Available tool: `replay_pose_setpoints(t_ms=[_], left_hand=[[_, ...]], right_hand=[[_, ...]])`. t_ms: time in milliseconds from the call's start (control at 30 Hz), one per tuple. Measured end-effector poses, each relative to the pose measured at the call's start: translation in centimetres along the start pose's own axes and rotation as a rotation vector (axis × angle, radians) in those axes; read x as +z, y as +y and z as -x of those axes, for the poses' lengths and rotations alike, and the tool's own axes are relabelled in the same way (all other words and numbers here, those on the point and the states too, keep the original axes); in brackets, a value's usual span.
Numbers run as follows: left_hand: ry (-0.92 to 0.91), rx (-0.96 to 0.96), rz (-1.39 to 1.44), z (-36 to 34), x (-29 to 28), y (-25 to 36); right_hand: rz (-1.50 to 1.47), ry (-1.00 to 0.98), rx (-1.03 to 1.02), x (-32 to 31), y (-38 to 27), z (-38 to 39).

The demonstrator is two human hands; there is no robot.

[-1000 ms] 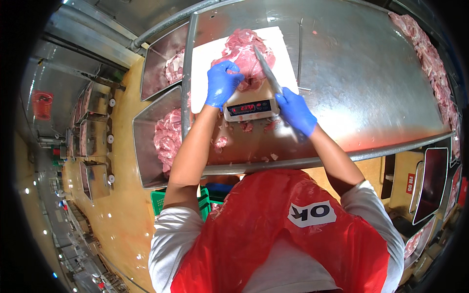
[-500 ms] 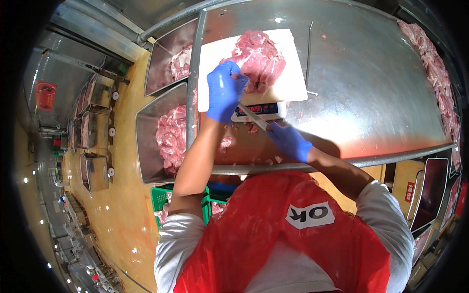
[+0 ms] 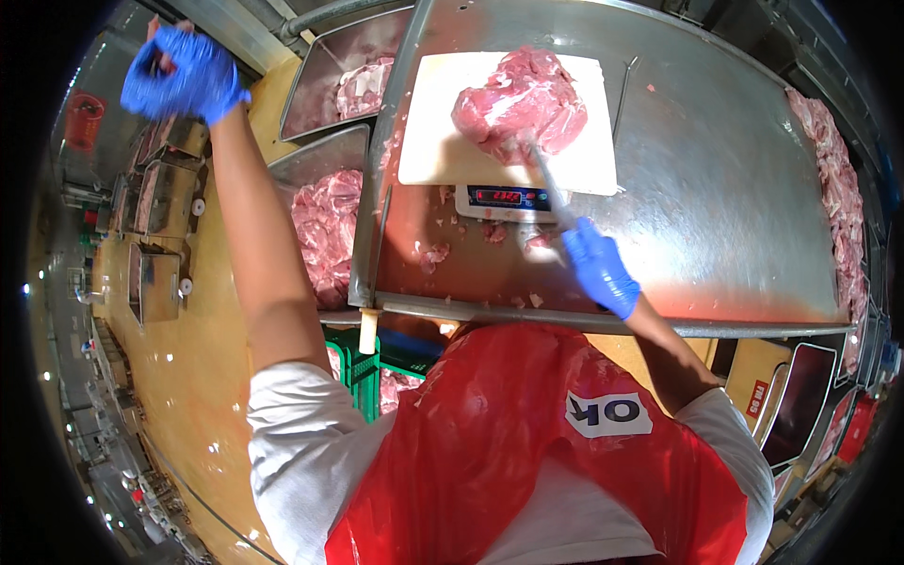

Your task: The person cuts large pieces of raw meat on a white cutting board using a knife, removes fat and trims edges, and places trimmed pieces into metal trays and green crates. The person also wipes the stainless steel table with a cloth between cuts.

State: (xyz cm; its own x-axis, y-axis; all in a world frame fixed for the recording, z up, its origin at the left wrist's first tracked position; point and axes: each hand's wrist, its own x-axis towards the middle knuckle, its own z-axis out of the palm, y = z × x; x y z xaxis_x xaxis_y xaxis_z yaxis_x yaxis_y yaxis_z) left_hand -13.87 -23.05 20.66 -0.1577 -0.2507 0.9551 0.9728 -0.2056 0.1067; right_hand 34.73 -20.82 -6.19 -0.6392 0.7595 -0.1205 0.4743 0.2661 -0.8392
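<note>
A mound of raw pink meat [image 3: 520,105] lies on a white cutting board [image 3: 428,141]. My right hand [image 3: 601,268], in a blue glove, is closed round the handle of a knife [image 3: 550,182]. The slightly blurred blade points away from me, its tip at the meat's near edge. My left hand [image 3: 184,77], also gloved in blue, is raised at the far left, beyond the table. Its fingers are curled, with a small pinkish scrap of meat [image 3: 156,27] showing at them. Under the board's near side is a digital scale [image 3: 508,216] with a red lit display.
Two metal bins [image 3: 311,146] of meat stand along the left edge of the steel table [image 3: 716,179]. A thin metal rod [image 3: 622,99] lies right of the board. Scraps [image 3: 433,256] dot the near tabletop. Meat strips [image 3: 833,188] line the far right; a green crate [image 3: 363,377] sits below.
My left hand has left the meat and swung far out to the left. The knife has moved from beside the scale to the meat's near edge, and my right hand slightly right.
</note>
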Motion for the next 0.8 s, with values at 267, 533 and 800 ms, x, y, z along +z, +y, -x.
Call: replay_pose_setpoints(t_ms=[267, 533, 800], left_hand=[[-1.003, -0.272, -0.262, 18.0, 2.9, -13.6], [-1.679, -0.544, 0.216, 25.8, 2.5, 4.4], [-1.118, -0.987, 0.627, 30.1, -1.3, 9.5]], right_hand=[[-0.346, 0.297, 0.201, -4.2, 2.4, 0.1], [-0.471, 0.320, 0.051, -9.5, 1.5, -7.4], [-0.550, -0.017, 0.126, -12.6, -1.8, -25.1]])
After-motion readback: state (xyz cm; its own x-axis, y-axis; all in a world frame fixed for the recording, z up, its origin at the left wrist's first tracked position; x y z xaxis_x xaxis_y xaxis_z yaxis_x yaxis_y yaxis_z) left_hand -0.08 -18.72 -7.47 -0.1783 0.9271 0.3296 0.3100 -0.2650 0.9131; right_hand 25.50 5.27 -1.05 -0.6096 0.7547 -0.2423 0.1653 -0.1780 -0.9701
